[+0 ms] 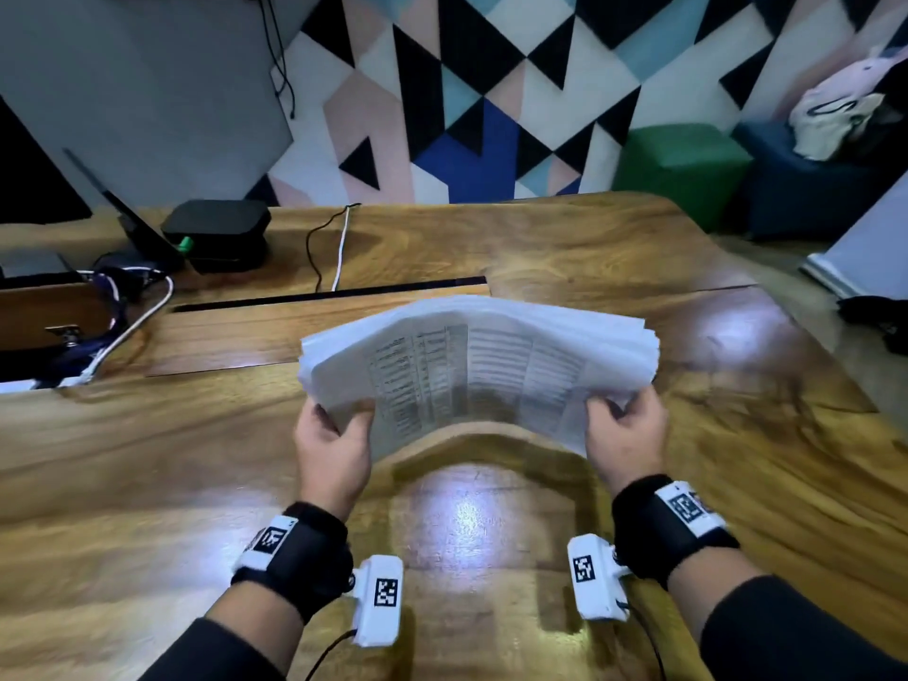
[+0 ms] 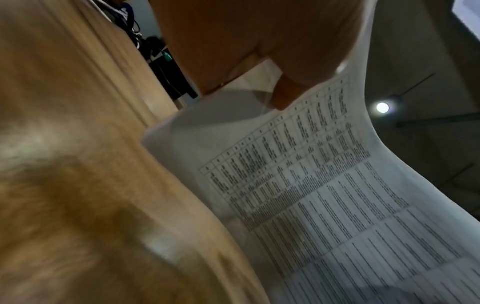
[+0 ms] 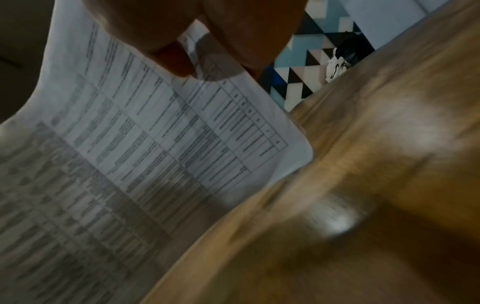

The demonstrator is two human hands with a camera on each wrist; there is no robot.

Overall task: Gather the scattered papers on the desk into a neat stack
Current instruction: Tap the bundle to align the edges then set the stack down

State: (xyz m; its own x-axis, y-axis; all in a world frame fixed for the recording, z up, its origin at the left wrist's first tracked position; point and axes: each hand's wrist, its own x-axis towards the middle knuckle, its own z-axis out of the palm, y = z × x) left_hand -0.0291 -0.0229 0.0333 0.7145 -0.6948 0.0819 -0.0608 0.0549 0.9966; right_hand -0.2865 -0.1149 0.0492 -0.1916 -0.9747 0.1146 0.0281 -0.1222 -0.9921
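White papers (image 1: 479, 366) hung bowed above the bench (image 1: 147, 459), pinched by left hand (image 1: 334, 452) and right hand (image 1: 626, 435); tapping the edges level looked wise.

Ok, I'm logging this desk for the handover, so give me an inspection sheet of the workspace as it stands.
Surface: glossy wooden desk, with a dark slot.
Job's things: papers gathered in one bowed stack, held up off the desk.
Clutter: black box far left.
Grippers: left hand and right hand each grip a near corner of the papers.
Cables: black and white cables enter the slot; tangle far left.
Surroundings: triangle-patterned wall, green stool.
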